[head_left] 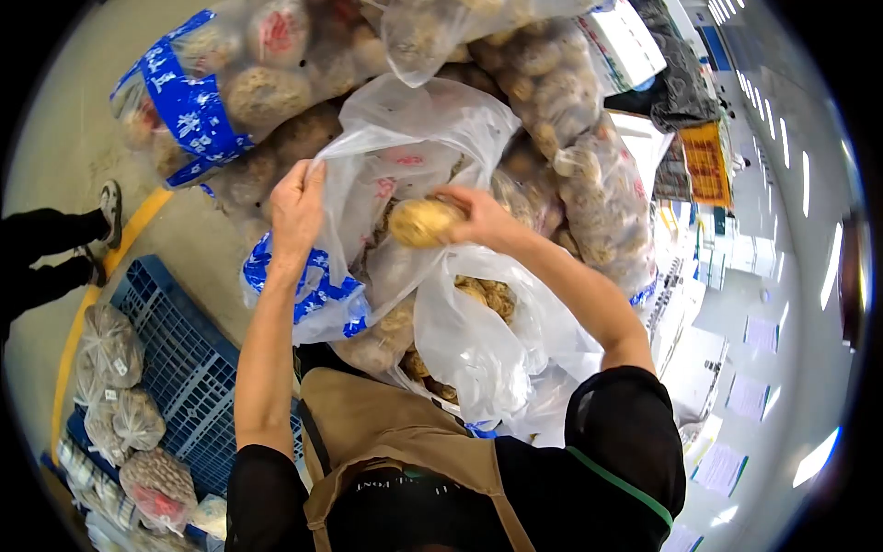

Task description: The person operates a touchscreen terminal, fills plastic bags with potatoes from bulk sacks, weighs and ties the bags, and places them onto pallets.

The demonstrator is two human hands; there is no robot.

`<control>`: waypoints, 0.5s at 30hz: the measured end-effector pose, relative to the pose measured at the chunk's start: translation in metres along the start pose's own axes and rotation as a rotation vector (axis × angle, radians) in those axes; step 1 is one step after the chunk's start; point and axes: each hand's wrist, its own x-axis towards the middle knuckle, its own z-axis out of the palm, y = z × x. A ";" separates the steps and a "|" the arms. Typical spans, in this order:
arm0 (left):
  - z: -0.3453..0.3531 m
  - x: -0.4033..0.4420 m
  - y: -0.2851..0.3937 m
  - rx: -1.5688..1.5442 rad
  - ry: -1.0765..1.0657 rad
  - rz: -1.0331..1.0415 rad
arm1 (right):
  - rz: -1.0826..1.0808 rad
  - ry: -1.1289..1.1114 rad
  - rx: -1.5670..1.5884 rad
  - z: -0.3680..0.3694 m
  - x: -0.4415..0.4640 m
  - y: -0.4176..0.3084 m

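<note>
My left hand (pixel 299 210) pinches the rim of a large clear plastic bag (pixel 423 120), holding its mouth wide. In my right hand (pixel 480 219) is a yellow-brown potato (pixel 425 224), held over the bag's opening. Red print and darker contents show inside that bag. Nearer my body, a second clear bag (pixel 478 354) stands with its mouth apart, and more potatoes (pixel 487 294) are visible within it. Blue printed tape (pixel 317 290) crosses the plastic below my left hand.
Full potato sacks (pixel 598 202) are piled behind and to the right; another sack (pixel 267 92) with blue tape lies at upper left. A blue pallet (pixel 184 368) is on the floor at left, beside several filled bags (pixel 138 414). A person's shoe (pixel 110 213) stands near the yellow floor line (pixel 143 216).
</note>
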 end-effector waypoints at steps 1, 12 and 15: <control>0.001 -0.001 0.001 0.019 -0.011 -0.002 | -0.027 -0.031 0.029 -0.007 -0.033 -0.004; 0.066 0.013 0.068 -0.210 -0.274 0.216 | 0.233 0.027 -0.890 -0.008 -0.179 0.152; 0.065 0.020 0.106 -0.241 -0.307 0.194 | 0.189 -0.030 -0.854 -0.016 -0.162 0.138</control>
